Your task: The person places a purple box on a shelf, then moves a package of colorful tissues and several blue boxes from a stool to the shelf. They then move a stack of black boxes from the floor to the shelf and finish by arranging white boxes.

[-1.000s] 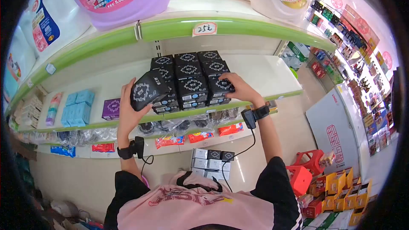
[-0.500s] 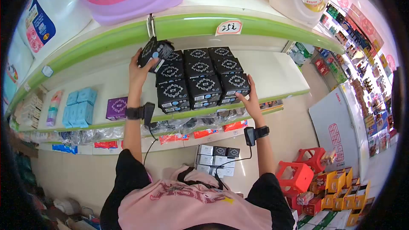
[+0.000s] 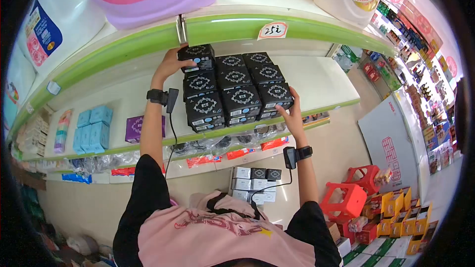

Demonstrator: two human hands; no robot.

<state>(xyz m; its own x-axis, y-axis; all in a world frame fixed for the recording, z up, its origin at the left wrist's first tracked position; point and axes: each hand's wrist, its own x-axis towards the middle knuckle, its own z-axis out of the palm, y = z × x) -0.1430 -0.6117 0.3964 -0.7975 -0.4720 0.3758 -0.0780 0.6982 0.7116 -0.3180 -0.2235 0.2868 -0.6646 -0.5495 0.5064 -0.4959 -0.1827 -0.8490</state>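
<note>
Black boxes with white ornate labels stand stacked in three columns on the shelf, among them the middle front box (image 3: 241,97). At the back left, my left hand (image 3: 173,63) is closed on a black box (image 3: 203,55), its thumb across the front and its fingers on the left side. That box sits level at the back of the left column. My right hand (image 3: 293,112) grips the corner of the front right black box (image 3: 275,94), thumb on the front face, fingers along the right side.
A purple box (image 3: 134,128) and light blue packs (image 3: 94,131) sit left on the shelf (image 3: 316,76). Overhead runs a green-edged shelf (image 3: 227,27) with large detergent bottles. White and black boxes (image 3: 251,185) lie on the floor. Red stools (image 3: 344,200) stand at lower right.
The box in my left hand went from tilted above the left column to level at its back, slightly right. My right hand stays at the front right box.
</note>
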